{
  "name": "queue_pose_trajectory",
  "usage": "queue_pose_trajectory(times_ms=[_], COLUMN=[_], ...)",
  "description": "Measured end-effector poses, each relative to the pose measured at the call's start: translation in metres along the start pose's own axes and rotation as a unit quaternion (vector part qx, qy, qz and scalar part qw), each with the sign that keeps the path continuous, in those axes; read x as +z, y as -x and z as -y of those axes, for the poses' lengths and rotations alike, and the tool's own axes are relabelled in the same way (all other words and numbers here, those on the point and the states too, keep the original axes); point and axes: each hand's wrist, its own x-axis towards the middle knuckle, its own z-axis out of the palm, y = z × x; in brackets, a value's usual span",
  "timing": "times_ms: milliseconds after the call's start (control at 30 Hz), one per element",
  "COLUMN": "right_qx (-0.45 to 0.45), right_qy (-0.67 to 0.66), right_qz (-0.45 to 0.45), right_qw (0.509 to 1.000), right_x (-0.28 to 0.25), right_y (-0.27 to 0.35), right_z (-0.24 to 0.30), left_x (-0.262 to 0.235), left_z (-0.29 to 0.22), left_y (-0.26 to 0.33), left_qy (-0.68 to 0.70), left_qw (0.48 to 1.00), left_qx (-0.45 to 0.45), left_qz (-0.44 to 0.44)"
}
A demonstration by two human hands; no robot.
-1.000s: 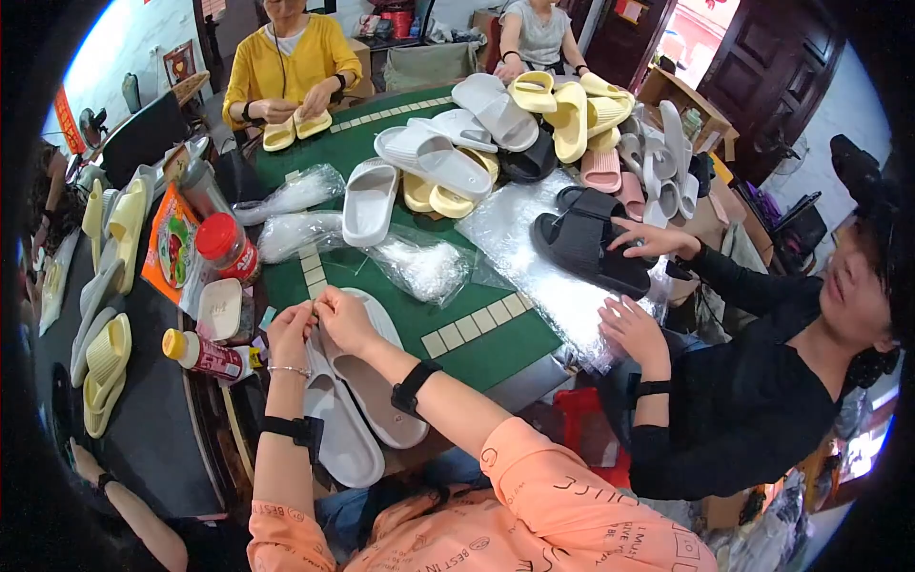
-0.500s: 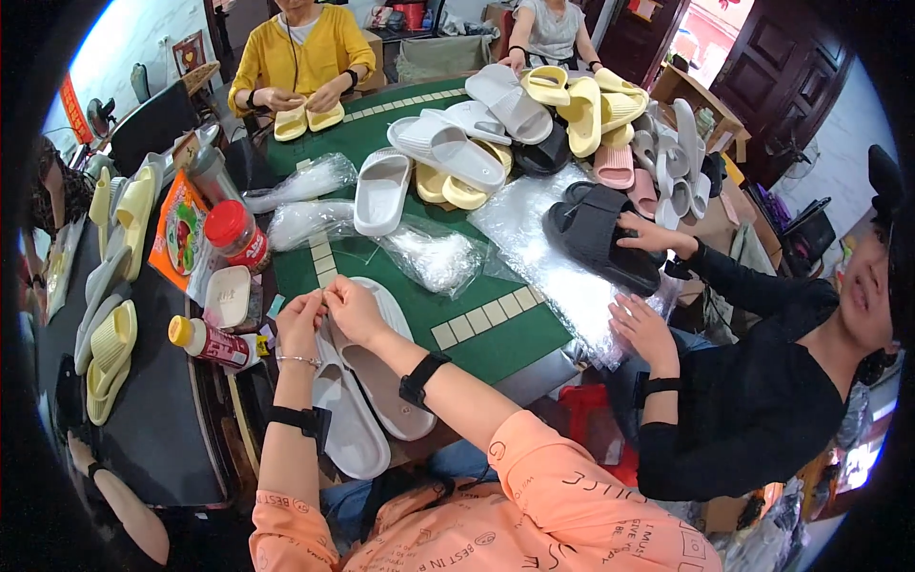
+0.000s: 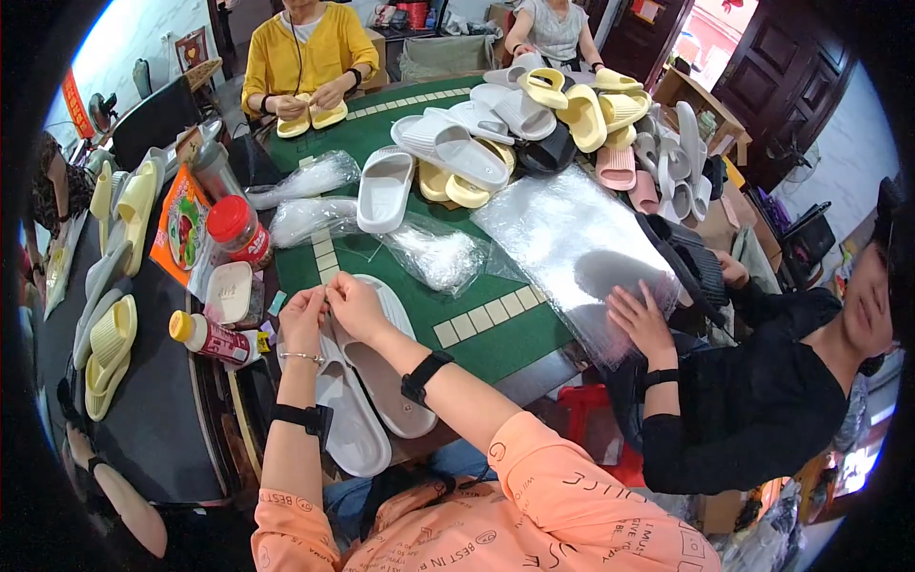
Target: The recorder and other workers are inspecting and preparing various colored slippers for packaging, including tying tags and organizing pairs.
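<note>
A pair of light grey slide slippers (image 3: 351, 431) lies side by side at the table's near edge, right before me. Above their far part, my left hand (image 3: 303, 322) and my right hand (image 3: 355, 305) meet with fingers pinched together. What the fingertips hold, if anything, is too small to make out. My wrists cover part of the slippers. Just beyond my hands lies clear plastic wrapping (image 3: 440, 255) on the green table top (image 3: 400, 334).
Grey, yellow, black and pink slippers (image 3: 457, 157) are heaped at the far right. At the left stand a red-lidded jar (image 3: 236, 231), a yellow-capped bottle (image 3: 212, 338) and a clear box (image 3: 232, 294). A co-worker's hand (image 3: 643, 324) rests on clear plastic bags (image 3: 562, 229).
My hands stay pinched in nearly the same place. The co-worker at right has pulled the black slippers off the plastic bags toward themselves. A grey slipper atop the far pile has shifted.
</note>
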Motion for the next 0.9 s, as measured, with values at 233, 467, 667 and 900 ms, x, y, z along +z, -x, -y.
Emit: queue_pose_trajectory(times_ms=[233,467,667,900], right_qx=[-0.006,0.005,-0.185,-0.096], right_qy=[0.001,-0.003,0.114,0.169], right_qz=[-0.004,0.011,-0.061,0.251], right_qw=[1.0,1.0,0.974,0.948], right_x=[-0.001,-0.001,-0.022,-0.046], right_y=[0.0,0.0,0.002,0.085], right_z=[-0.002,-0.001,0.003,0.041], left_x=[0.002,0.0,0.012,-0.009], left_z=[0.004,0.006,-0.001,0.009], left_y=[-0.002,-0.001,-0.002,-0.004], left_qy=[0.007,0.033,0.032,0.014], left_qw=[1.0,0.999,0.999,0.999], left_qx=[0.006,-0.001,-0.022,0.02], left_qz=[0.006,-0.005,-0.018,-0.038])
